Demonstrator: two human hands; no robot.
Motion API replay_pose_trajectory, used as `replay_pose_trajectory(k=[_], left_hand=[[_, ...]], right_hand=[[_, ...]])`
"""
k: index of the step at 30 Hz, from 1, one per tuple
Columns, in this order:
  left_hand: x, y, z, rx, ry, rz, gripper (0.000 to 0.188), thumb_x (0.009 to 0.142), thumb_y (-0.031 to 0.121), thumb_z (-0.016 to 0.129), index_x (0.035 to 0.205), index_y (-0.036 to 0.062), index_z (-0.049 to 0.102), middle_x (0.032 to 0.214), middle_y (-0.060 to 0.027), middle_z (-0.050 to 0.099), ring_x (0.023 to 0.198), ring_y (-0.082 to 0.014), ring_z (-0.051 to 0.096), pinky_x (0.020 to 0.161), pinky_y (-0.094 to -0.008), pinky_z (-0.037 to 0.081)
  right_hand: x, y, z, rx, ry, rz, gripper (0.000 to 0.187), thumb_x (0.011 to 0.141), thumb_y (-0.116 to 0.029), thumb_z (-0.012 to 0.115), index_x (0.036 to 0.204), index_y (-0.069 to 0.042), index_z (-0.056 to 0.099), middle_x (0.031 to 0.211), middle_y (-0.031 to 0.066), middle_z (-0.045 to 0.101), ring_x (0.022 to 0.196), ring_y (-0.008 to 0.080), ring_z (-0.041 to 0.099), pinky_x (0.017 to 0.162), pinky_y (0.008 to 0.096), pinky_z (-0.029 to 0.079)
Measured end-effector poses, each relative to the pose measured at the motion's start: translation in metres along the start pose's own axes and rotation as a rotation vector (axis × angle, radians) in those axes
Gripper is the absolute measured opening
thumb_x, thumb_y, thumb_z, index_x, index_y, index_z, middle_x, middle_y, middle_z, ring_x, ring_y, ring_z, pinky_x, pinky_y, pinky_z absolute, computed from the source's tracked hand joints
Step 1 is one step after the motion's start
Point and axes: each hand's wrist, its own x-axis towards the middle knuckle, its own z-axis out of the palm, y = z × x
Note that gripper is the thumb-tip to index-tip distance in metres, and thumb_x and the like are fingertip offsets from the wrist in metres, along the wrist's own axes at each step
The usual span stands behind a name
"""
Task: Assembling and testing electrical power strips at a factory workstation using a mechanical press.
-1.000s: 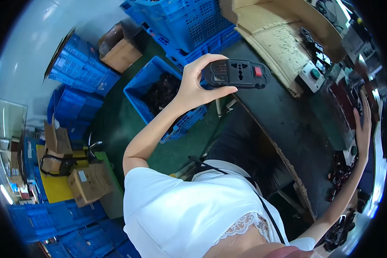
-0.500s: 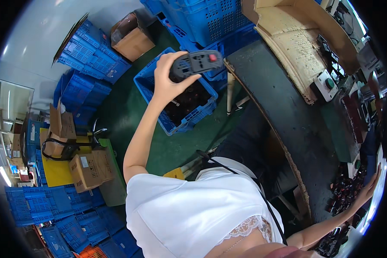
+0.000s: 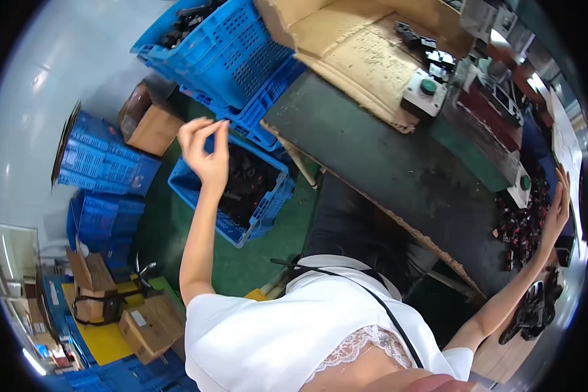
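Head view: left hand (image 3: 206,157), empty and narrowly parted, hovers by the blue crate (image 3: 265,219) holding dark parts (image 3: 247,183), right hand (image 3: 556,206) outstretched well right of it, seemingly at release, next calling for withdrawal.

Beside me a pale, glossy wall (image 3: 85,59) rises near the green floor (image 3: 242,268); a dark worktable (image 3: 359,144) shows its frayed edge, and a white light tube (image 3: 34,361) glows at far left.
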Motion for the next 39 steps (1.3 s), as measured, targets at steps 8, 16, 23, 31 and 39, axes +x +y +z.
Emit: replay_pose_trajectory(k=[8, 16, 23, 31, 39], left_hand=[[0.088, 0.098, 0.204, -0.393, -0.413, 0.362, 0.024, 0.069, 0.006, 0.067, 0.092, 0.0122, 0.067, 0.1, -0.0041, 0.059, 0.101, -0.0238, 0.05, 0.087, -0.0375, 0.039], [0.114, 0.125, 0.358, 0.324, -0.673, 0.69, 0.06, 0.073, 0.004, 0.06, 0.13, 0.0181, 0.047, 0.126, 0.0029, 0.053, 0.123, -0.0162, 0.041, 0.091, -0.0469, 0.033], [0.101, 0.098, 0.355, 0.318, -0.663, 0.731, 0.039, 0.079, 0.005, 0.054, 0.115, 0.0177, 0.06, 0.124, 0.0031, 0.056, 0.121, -0.0193, 0.044, 0.095, -0.0476, 0.031], [0.085, 0.07, 0.339, 0.22, -0.605, 0.705, 0.032, 0.067, 0.001, 0.059, 0.095, 0.0142, 0.07, 0.122, 0.0055, 0.056, 0.117, -0.0163, 0.045, 0.099, -0.0479, 0.026], [0.103, 0.097, 0.337, 0.367, -0.709, 0.863, 0.037, 0.071, 0.002, 0.057, 0.107, 0.0097, 0.061, 0.122, 0.0017, 0.053, 0.119, -0.0174, 0.045, 0.104, -0.0569, 0.02]], right_hand=[[-0.009, 0.022, -0.005, -0.133, 0.037, 0.069, 0.028, 0.096, -0.018, 0.045, 0.109, 0.001, 0.062, 0.122, 0.0103, 0.058, 0.12, 0.0206, 0.047, 0.103, 0.0308, 0.032], [-0.016, 0.037, -0.014, -0.316, 0.02, 0.144, 0.032, 0.096, -0.023, 0.045, 0.107, 0.001, 0.062, 0.121, 0.0126, 0.057, 0.121, 0.0244, 0.047, 0.103, 0.0322, 0.03], [-0.014, 0.035, -0.038, -0.246, 0.148, 0.206, 0.03, 0.094, -0.023, 0.047, 0.1, 0.0, 0.066, 0.118, 0.01, 0.06, 0.12, 0.0244, 0.047, 0.103, 0.0331, 0.031], [-0.025, 0.038, -0.049, -0.197, 0.087, 0.333, 0.023, 0.09, -0.018, 0.054, 0.1, 0.0, 0.065, 0.102, 0.0088, 0.066, 0.097, 0.0175, 0.061, 0.09, 0.0286, 0.043], [-0.031, 0.039, -0.056, -0.097, -0.222, 0.505, 0.022, 0.08, -0.004, 0.058, 0.1, 0.004, 0.062, 0.089, 0.0126, 0.068, 0.083, 0.0175, 0.065, 0.076, 0.0277, 0.049]])
